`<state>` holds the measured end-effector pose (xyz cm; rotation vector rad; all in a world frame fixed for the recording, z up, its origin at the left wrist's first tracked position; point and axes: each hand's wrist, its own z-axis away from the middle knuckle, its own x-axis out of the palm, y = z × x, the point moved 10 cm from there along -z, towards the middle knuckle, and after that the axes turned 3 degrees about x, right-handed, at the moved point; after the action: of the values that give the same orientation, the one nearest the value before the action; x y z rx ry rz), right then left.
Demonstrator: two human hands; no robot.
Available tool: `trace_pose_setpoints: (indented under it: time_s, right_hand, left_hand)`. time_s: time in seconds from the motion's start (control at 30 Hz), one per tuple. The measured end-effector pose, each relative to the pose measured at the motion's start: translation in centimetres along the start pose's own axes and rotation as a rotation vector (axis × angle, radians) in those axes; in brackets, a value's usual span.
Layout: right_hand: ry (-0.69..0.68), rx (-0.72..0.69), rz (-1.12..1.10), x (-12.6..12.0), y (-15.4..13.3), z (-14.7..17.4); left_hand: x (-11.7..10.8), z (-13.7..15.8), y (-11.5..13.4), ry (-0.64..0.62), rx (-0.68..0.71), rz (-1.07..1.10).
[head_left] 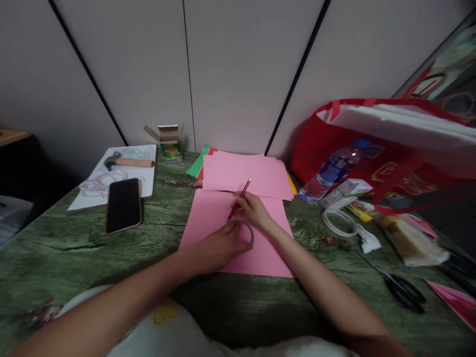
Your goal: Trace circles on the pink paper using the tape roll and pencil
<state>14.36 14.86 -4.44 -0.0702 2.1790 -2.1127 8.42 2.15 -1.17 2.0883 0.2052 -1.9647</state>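
A pink sheet of paper (267,258) lies flat on the table before me. On it rests a thin grey ring (251,231), its far-left side partly hidden by my fingers. My left hand (226,245) is closed on this ring, thumb at the near right and fingers at the far left. In my right hand (251,208) is a red pencil (244,190), tilted, its tip down at the ring's far-left edge. Whether the tip touches the paper I cannot tell. Beyond the sheet is a stack of pink paper (245,171), with green, red and yellow sheets poking out.
Left are a phone (124,204), a hammer (130,161) on a white board and an opened green box (171,148). Right stand a red bag (312,144) and a leaning bottle (330,168), with a tape roll (329,223) and black-handled scissors (403,292) nearer me.
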Motion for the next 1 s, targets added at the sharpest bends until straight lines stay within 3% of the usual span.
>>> trace_pose_setpoints:
  time_s: [0.3,0.67,1.0]
  right_hand:
    - [0.039,0.014,-0.026,-1.7,0.6,-0.1]
    - [0.139,-0.014,0.012,-5.9,0.9,1.5]
    - [0.15,0.016,-0.03,-7.2,0.0,3.4]
  left_hand:
    - [0.0,-0.4,0.0,-0.021,0.043,-0.038]
    - [-0.2,-0.6,-0.6,0.025,0.016,0.06]
    - [-0.6,-0.6,-0.7,-0.024,0.02,0.055]
